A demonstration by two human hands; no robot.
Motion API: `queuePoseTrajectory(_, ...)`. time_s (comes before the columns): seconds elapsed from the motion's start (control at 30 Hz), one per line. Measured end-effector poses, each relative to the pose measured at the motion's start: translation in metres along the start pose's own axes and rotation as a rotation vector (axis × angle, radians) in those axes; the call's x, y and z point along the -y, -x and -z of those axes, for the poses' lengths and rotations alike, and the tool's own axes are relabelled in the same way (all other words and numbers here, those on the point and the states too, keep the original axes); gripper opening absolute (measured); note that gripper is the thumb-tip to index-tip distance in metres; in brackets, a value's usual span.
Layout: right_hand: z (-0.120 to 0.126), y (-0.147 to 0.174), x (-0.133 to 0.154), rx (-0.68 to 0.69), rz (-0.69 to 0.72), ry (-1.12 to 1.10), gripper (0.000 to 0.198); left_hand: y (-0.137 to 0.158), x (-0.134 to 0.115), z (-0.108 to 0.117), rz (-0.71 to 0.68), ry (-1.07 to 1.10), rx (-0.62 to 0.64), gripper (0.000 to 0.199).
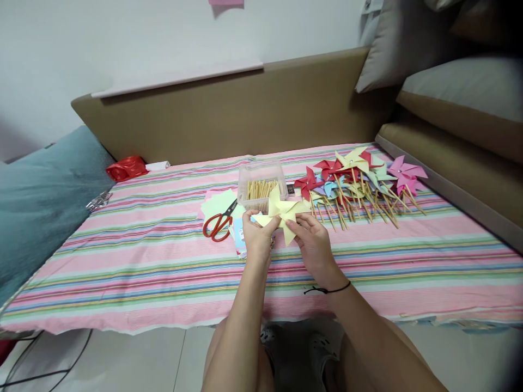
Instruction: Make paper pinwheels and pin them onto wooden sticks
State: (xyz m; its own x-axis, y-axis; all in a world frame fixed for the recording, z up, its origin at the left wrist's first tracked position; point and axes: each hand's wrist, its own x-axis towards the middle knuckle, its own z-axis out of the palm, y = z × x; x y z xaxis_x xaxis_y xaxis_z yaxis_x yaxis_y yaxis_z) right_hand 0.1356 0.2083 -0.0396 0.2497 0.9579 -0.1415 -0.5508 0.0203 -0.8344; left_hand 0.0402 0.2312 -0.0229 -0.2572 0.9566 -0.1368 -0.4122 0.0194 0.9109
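A pale yellow paper pinwheel (286,208) is held up between my two hands, its blades folded in toward the middle. My left hand (258,235) grips it from the left, the thumb pressed near its centre. On the other side my right hand (314,239) pinches a blade close to the centre. No stick shows on this pinwheel. Just behind it stands a clear plastic box (261,170) with many short wooden sticks (260,189). Left of my hands lie red-handled scissors (219,222) on green paper sheets (217,206), beside a blue packet (241,234).
A pile of finished pinwheels on sticks (355,182) in several colours lies to the right. A red bundle (127,169) and a white box (157,166) sit at the back left. The striped cloth (143,272) ends at the front edge; cushions (461,87) rise at the right.
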Motion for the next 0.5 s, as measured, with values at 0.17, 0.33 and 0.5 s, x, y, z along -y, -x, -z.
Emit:
queuePoseTrajectory(0.17,0.0038,-0.0021,0.0056,0.125,-0.056,0.052,0.023,0.001,0.0,0.0002,-0.001,-0.048,0.044,0.06)
queuePoseTrajectory(0.33,0.0053,-0.0036,0.0065,0.126,-0.061,0.08,0.021,0.0003,0.0014,0.0012,-0.011,-0.097,0.056,0.059)
queuePoseTrajectory(0.5,0.0052,-0.0046,0.0029,0.088,0.006,0.102,0.025,0.0007,0.0027,0.0012,-0.015,-0.124,0.065,0.057)
